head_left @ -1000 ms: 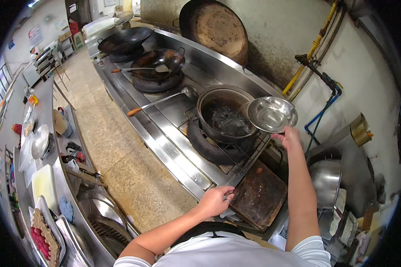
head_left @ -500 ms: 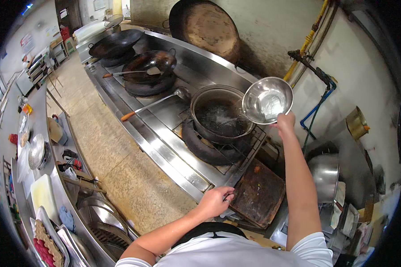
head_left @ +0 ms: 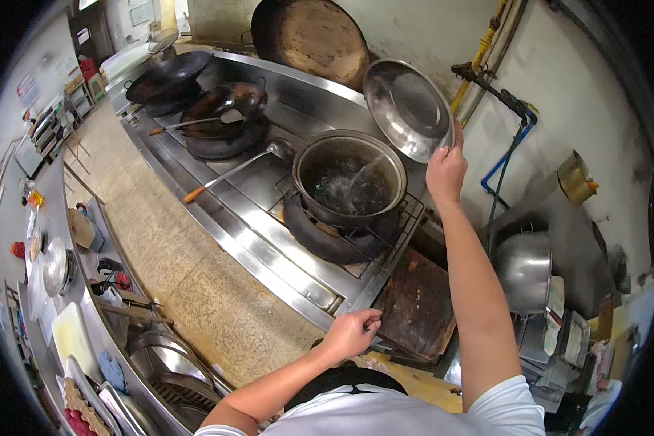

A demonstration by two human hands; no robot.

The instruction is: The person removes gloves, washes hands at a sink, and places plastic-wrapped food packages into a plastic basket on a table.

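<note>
A ladle lies left of the pot, where falling water churns the surface. The left hand curls near the range's front edge; whether it holds anything is unclear. The metal bowl is tipped steeply, its rim gripped by the right hand; pouring looks nearly finished.

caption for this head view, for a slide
Right hand tips a steel bowl beside a deep pot of water on a stove; left hand holds no utensil
</note>
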